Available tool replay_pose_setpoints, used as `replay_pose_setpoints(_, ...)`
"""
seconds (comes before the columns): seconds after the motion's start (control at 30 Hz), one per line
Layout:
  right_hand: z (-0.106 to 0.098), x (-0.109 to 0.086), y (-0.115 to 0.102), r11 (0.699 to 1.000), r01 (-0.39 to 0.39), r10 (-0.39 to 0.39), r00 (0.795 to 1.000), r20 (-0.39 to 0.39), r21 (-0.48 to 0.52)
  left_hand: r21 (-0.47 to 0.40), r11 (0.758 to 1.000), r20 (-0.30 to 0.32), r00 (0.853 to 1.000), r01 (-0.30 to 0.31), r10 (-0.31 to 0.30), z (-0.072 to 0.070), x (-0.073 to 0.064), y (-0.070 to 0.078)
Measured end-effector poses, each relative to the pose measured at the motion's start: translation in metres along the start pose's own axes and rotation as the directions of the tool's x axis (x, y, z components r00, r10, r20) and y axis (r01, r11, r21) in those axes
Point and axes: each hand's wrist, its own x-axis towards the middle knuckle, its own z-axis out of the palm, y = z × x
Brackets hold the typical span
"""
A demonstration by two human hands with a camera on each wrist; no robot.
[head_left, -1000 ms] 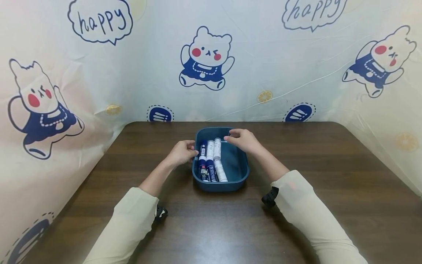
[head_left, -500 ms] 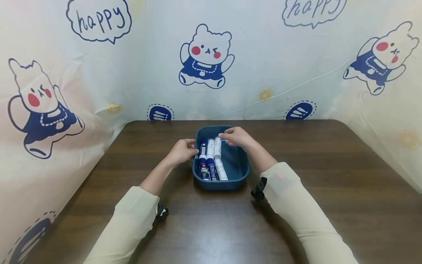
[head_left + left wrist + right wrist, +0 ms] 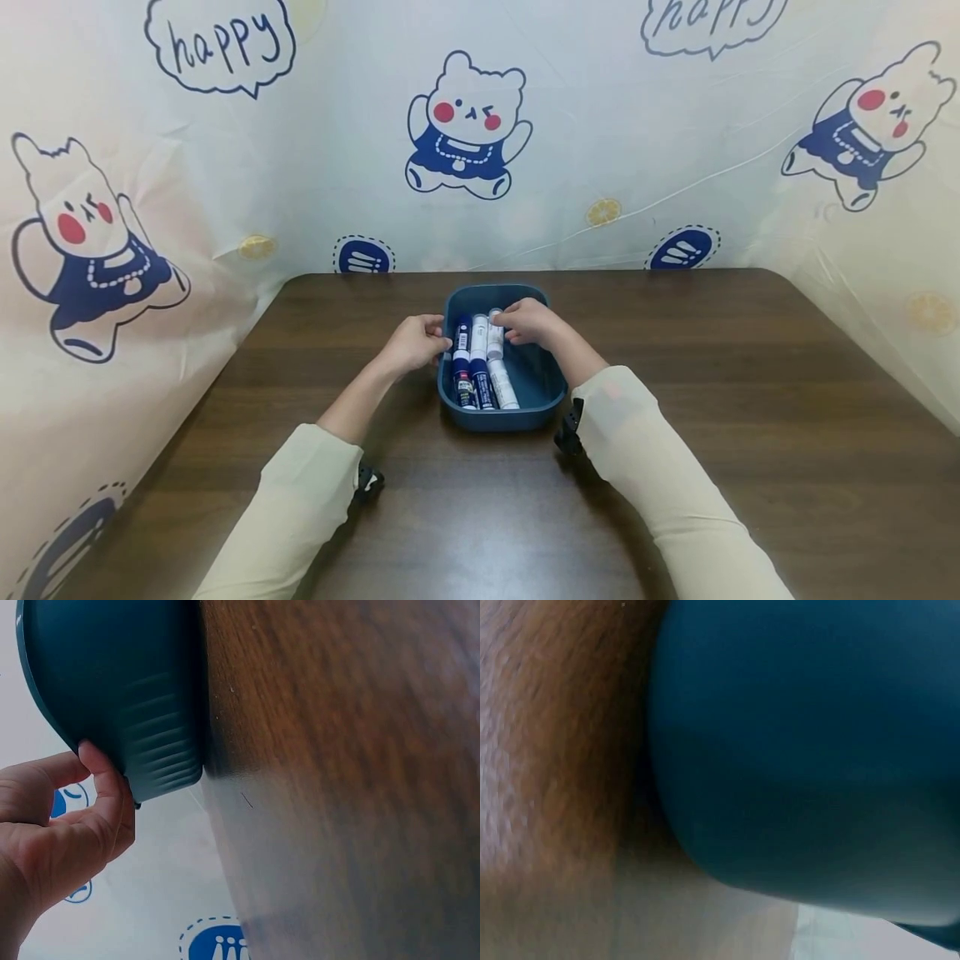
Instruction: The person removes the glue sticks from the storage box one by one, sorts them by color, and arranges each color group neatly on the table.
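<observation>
A dark blue plastic bin (image 3: 504,421) stands on the table, with several stubby navy and white tubes lying along its left side; small print hides whether they are glue sticks or markers. My left hand (image 3: 414,343) pinches the bin's left rim between thumb and fingers, plain also in the left wrist view, where the bin's ribbed wall (image 3: 161,742) shows. Inside the bin, fingertips of my right hand (image 3: 531,322) lie over the upper end of a white tube (image 3: 494,343); whether they pinch it is hidden. Nearer me lies another white tube (image 3: 503,385). The right wrist view shows only the bin's outer wall (image 3: 795,750) close up.
A brown wooden table (image 3: 750,400) spreads around the bin. Behind it and at both sides hangs a pale printed curtain (image 3: 570,167) with bear figures. The bin's right half shows bare floor (image 3: 536,379).
My right hand has moved left and down from the bin's far right rim to the white tube. The left hand has stayed on the left rim, and the bin has kept its place.
</observation>
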Motion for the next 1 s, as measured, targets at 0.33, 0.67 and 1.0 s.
replay_pose_setpoints(0.33,0.006,0.006,0.007,0.999,-0.041,0.040,0.999,-0.025,-0.027,-0.005,1.000,0.000,1.000,-0.002,0.002,0.002,0.003,0.001)
replay_pose_setpoints(0.67,0.012,0.008,0.008,0.997,-0.067,0.064,0.996,-0.055,-0.046,-0.011,1.000,0.005,1.000,-0.008,0.008,0.001,0.002,0.003)
replay_pose_setpoints(1.0,0.019,0.013,0.009,0.985,-0.078,0.067,0.995,-0.074,-0.153,-0.003,1.000,0.002,1.000,-0.010,0.010,0.001,0.002,0.001)
